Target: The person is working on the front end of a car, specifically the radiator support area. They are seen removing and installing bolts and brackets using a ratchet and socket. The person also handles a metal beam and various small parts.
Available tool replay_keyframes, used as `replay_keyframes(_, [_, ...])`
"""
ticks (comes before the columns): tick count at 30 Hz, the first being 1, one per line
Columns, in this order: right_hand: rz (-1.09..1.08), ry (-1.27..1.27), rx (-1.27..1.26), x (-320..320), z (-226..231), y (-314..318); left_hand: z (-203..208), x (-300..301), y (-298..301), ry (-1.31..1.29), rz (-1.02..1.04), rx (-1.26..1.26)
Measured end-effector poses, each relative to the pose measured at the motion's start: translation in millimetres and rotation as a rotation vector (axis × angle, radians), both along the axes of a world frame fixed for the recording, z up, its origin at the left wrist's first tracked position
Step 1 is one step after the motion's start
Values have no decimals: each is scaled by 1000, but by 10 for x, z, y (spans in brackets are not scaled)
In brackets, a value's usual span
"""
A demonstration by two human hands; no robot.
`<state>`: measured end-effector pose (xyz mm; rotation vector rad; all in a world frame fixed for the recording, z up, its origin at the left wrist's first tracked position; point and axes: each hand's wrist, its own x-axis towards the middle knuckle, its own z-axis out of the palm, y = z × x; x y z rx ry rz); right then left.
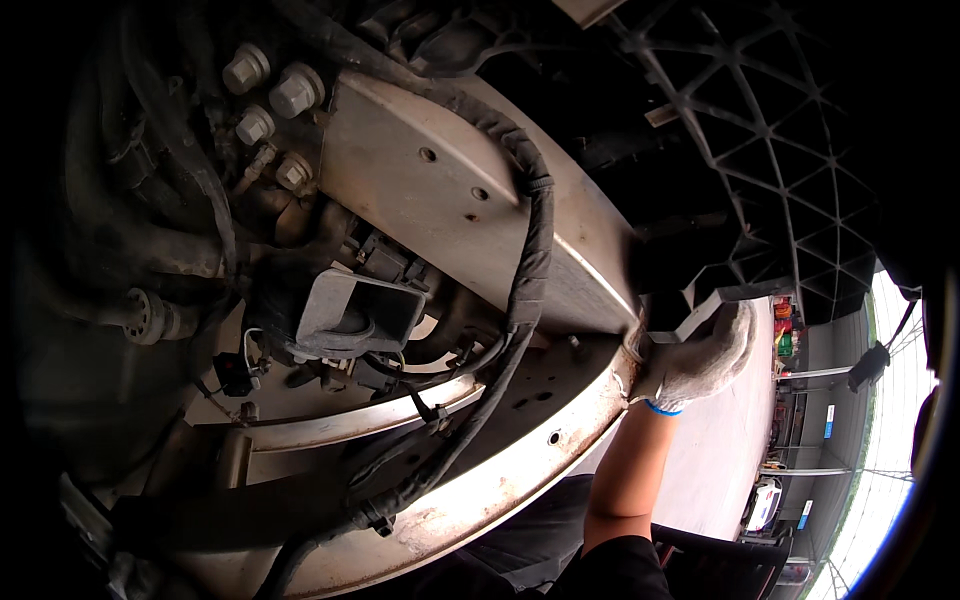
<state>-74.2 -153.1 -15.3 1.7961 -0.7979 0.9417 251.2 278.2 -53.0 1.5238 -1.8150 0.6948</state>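
Head view only, looking up under a vehicle. Right hand (pixel 700 360) in a grey knit glove with a blue cuff, raised on a bare forearm from the lower edge, fingers curled shut around the lower edge of a black plastic panel (pixel 700 300) beside the right end of the pale metal crossmember (pixel 470 190). Left hand out of view. Black corrugated harness (pixel 530 270) draped down across the crossmember, then along the curved rusty beam (pixel 520 450) below it. Left of the crossmember, four pale bolt heads (pixel 270 95); under its lower left corner, a grey boxy connector housing (pixel 355 315) among hoses and clips. Webbed black undertray (pixel 760 120) above the panel. Best kept a firm, full-finger grip close to the panel's edge, pulling evenly rather than twisting, since thin plastic will likely crack at its clips; worth keeping knuckles off the beam's sharp rusty lip and clear of the harness.
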Motion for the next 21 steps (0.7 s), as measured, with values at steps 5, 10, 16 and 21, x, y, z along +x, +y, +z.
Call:
replay_keyframes(5, [439,-591,432,117,-7,13,-184,-236,143,67,275,132])
replay_keyframes(10, [738,-954,814,418,75,145,-132,-381,-93,58,323,-63])
replay_keyframes(16, [785,-889,882,425,331,506,130,-397,-204,144,227,-90])
replay_keyframes(21, [996,-66,817,893,427,1630,681,-480,-733,175,238,376])
